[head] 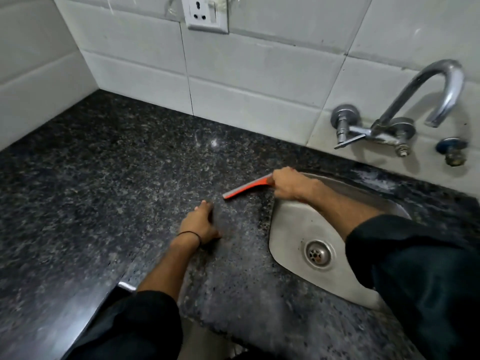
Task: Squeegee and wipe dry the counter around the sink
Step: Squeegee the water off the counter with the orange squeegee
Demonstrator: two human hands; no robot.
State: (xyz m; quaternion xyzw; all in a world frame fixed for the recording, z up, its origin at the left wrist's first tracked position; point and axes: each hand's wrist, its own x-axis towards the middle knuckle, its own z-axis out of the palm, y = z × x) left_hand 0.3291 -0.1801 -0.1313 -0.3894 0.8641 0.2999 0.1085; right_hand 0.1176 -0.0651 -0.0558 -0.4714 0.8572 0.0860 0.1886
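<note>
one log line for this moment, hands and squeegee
right hand: gripping squeegee, blade on counter beside sink | left hand: on counter, holding nothing | stage: squeegeeing, no cloth visible

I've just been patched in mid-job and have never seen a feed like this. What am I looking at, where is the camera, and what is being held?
There is no machine here: a person works with two bare hands. The single picture comes from a wide-angle camera worn on the head, looking forward and down, so the arms enter from the bottom edge. The right hand is closed around the handle of an orange squeegee, whose blade lies on the dark speckled counter just left of the steel sink. The left hand rests on the counter, its fingers on what looks like a dark cloth, though blur makes that uncertain. A tap and a wall socket sit on the tiled wall behind.
</note>
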